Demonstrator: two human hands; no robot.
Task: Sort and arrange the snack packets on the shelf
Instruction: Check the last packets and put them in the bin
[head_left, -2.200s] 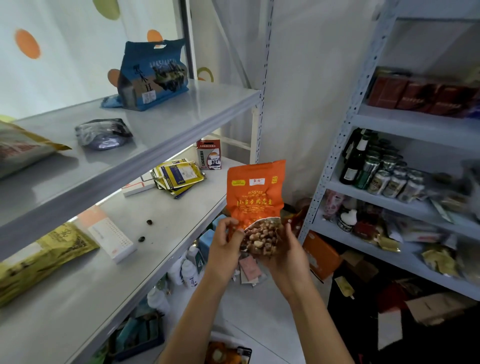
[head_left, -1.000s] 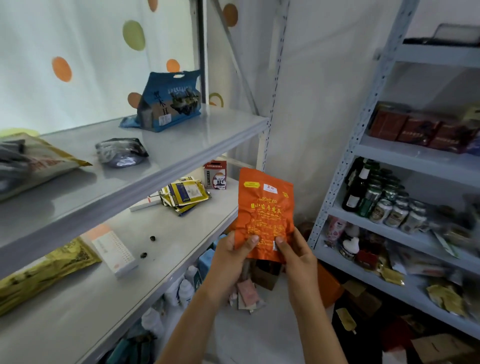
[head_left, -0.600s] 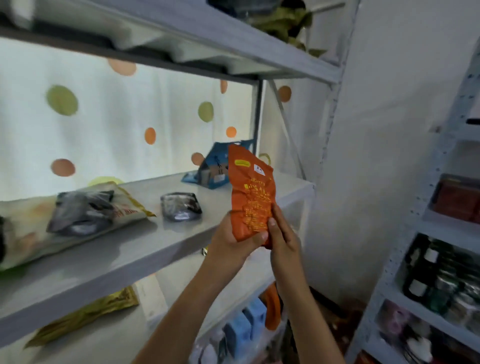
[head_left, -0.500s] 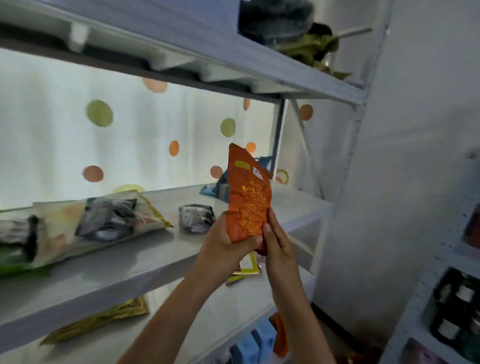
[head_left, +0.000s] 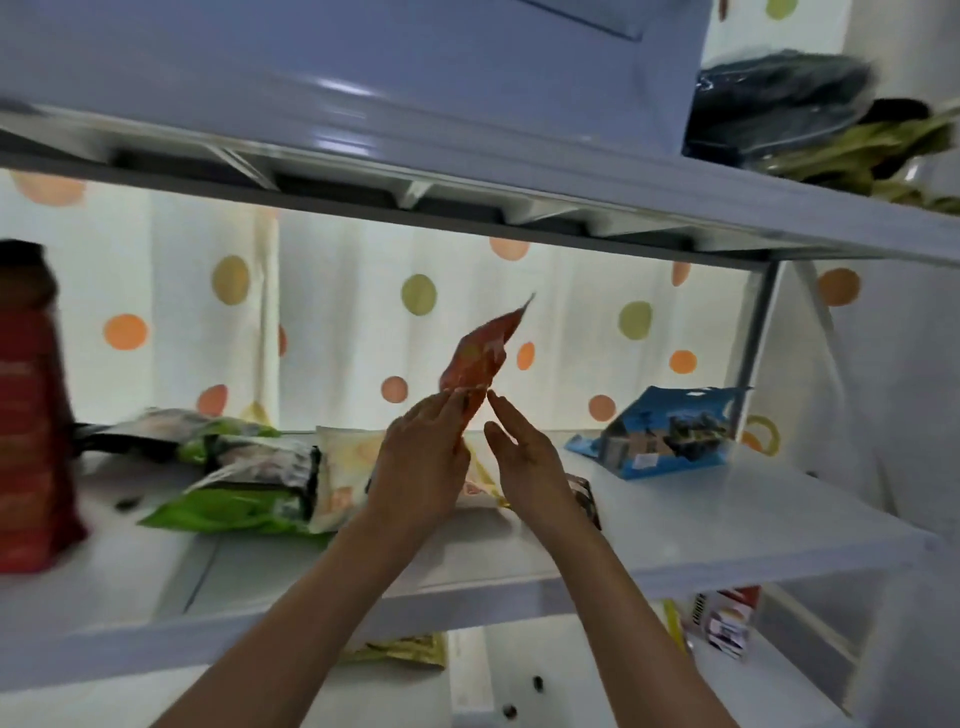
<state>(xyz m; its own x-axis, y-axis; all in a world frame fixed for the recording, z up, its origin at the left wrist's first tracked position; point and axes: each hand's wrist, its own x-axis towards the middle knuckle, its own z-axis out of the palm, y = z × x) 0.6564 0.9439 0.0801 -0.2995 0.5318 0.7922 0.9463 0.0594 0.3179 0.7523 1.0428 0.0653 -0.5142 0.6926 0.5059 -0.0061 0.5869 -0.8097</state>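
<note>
**Orange packet going onto the shelf**

The left hand (head_left: 421, 467) pinches the bottom of the orange packet (head_left: 480, 356) and holds it up over the middle of the shelf (head_left: 727, 519), a bit back from the front edge. The right hand (head_left: 524, 457) is just beside it, fingers straight, holding nothing. Other packets (head_left: 249, 483) lie under and left of the hands. A blue bag (head_left: 670, 431) stands near the right back corner. The packet is thin and floppy. With only one small pinch, it could slip, land on the pile, and slide off the front edge.
</note>
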